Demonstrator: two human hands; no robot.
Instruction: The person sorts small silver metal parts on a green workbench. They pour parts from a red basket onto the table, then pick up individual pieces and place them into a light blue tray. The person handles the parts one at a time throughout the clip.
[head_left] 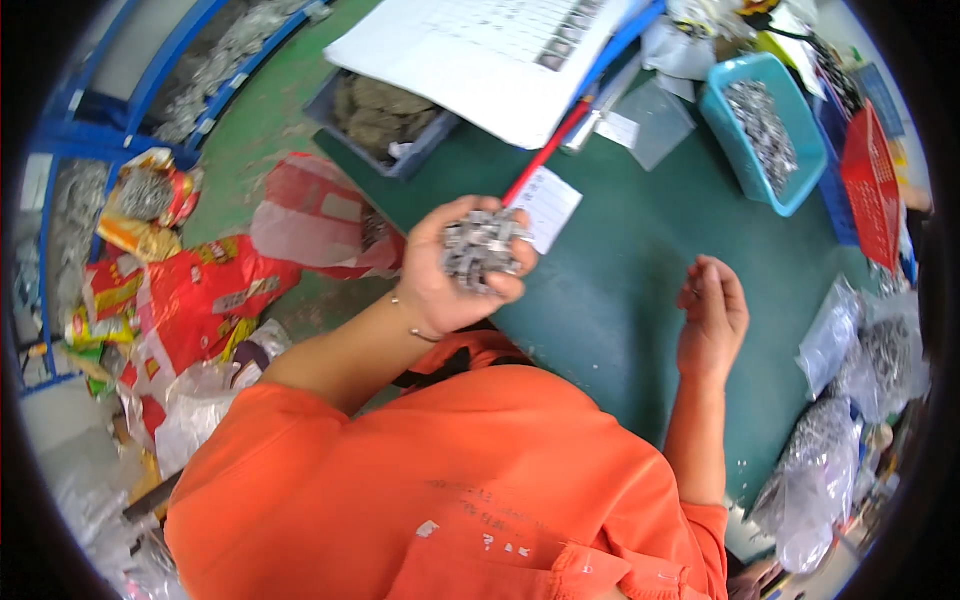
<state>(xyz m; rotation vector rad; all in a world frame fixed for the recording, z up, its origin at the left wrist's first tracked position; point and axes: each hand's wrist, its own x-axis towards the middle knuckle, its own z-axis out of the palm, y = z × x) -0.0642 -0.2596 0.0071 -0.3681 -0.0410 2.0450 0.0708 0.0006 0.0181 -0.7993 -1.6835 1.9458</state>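
Note:
My left hand (pixel 445 265) is cupped palm up around a heap of small silvery metal pieces (pixel 485 250), raised near the table's left edge. Behind its fingertips, a long red stick-like thing (pixel 548 152) slants up toward a stack of papers. Over the right part of the green table (pixel 600 300), my right hand (pixel 716 310) has its fingers curled with the thumb against them. Whatever those fingers hold, if anything, is too small to make out. Beside my left fingers lies a small white written card (pixel 548 208).
A turquoise basket (pixel 735 175) of similar metal pieces stands far right, beside a red basket (pixel 872 185). At far left are a grey bin (pixel 385 120) and printed sheets (pixel 470 65). Bagged metal parts (pixel 815 470) line the right edge; red sacks (pixel 215 300) lie left.

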